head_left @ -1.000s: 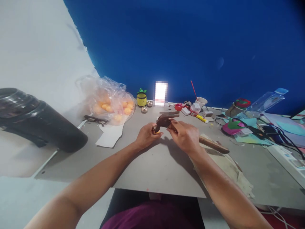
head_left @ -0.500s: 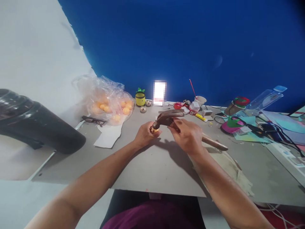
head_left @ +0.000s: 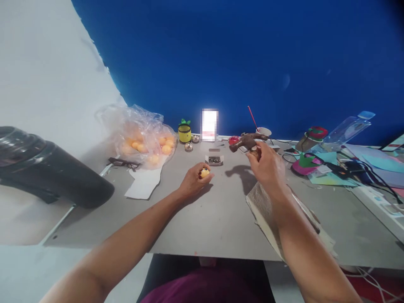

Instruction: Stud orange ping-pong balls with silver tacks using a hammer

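My left hand (head_left: 191, 182) is closed around a small yellow rounded object (head_left: 204, 173) with dark spots, resting low over the table; its exact kind is hard to make out. Raised to the right, my right hand (head_left: 267, 167) grips a claw hammer (head_left: 248, 142) close below its dark metal head. The handle is mostly hidden behind my hand and forearm. Just beyond my left hand lies a small open box (head_left: 215, 164) with many tiny dark shiny pieces in it. Beneath my right forearm is a pale rough cloth (head_left: 263, 210).
A bag of oranges (head_left: 142, 141), glasses (head_left: 124, 163) and white paper (head_left: 143, 183) lie on the left, near a large dark flask (head_left: 59, 172). A yellow pot (head_left: 184, 132), a bright screen (head_left: 209, 125) and a cup (head_left: 264, 131) stand along the blue wall. Cables and papers crowd the right.
The hammer has swung up and right, away from the yellow object, with my right hand. The small open box is now in sight. My left hand has stayed nearly in place.
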{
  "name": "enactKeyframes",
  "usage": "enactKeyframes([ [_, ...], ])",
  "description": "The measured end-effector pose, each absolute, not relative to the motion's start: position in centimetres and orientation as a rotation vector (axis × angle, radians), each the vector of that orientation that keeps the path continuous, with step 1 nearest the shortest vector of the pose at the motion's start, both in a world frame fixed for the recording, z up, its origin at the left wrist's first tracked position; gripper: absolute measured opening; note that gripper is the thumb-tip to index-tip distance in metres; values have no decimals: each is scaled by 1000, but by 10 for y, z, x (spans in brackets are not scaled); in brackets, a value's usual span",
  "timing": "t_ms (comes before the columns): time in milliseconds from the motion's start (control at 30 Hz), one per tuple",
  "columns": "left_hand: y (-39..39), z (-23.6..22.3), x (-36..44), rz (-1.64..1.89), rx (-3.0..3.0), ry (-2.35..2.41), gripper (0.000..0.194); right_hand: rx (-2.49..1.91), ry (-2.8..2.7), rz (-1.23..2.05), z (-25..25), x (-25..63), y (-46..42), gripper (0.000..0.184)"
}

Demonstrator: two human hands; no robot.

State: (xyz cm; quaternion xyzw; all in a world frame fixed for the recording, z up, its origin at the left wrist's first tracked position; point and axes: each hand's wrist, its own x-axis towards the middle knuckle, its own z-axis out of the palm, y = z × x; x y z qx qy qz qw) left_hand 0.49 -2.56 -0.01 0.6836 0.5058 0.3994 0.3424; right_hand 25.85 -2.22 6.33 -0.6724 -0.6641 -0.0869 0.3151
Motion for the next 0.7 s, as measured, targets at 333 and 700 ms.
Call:
enactKeyframes([
  [333,-29,1,2,1019,1934,1180,19,-2182,-1875,6,25,283,12,38],
  [700,-33,1,7,1023,1472,1015,38,-2136,-1968,-92,16,277,13,31],
])
